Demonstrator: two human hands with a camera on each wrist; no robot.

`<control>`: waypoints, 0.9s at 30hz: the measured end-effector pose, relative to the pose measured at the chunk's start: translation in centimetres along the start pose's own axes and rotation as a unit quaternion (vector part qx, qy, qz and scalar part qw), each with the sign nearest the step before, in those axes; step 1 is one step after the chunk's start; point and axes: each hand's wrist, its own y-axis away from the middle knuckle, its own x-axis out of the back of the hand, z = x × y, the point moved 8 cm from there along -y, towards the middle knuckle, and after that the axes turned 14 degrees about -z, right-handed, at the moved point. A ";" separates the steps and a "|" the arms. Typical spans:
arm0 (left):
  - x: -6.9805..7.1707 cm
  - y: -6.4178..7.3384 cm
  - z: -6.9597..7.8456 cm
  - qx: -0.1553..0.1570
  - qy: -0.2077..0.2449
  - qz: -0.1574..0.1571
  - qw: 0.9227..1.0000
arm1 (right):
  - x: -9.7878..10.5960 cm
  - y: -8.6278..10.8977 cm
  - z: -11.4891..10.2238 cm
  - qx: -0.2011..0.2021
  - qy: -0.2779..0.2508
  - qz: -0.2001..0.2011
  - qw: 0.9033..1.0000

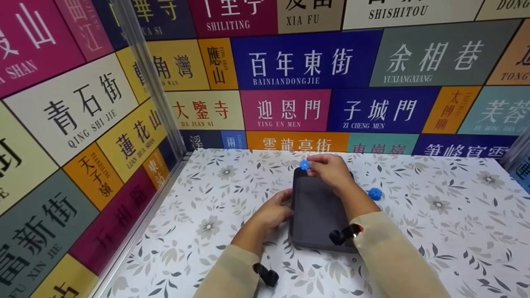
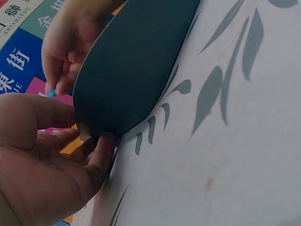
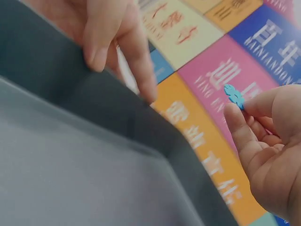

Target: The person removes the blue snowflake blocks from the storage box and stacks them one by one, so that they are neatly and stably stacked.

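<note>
My right hand (image 1: pixel 332 173) pinches a small blue snowflake disc (image 1: pixel 304 164) between thumb and fingertips, above the far left corner of a dark grey tray (image 1: pixel 319 207). In the right wrist view the notched edge of the blue disc (image 3: pixel 233 96) shows beyond the fingertips. My left hand (image 1: pixel 271 213) grips the left side of the tray, which has raised walls and rounded corners. Seen from the left wrist, the fingers (image 2: pixel 101 157) curl at the tray's lower edge, and its outer wall (image 2: pixel 136 61) leans over the tabletop.
A round blue piece (image 1: pixel 374 193) with a bumpy surface lies on the table just right of the right forearm. White cloth with grey leaves and flowers covers the table (image 1: pixel 207 256). Colourful sign panels (image 1: pixel 285 109) stand along its back and left edges.
</note>
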 end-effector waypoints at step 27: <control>-0.1 -0.1 0.0 -0.006 -0.004 -0.006 1.000 | 15.6 11.9 3.8 0.000 -0.124 0.118 0.985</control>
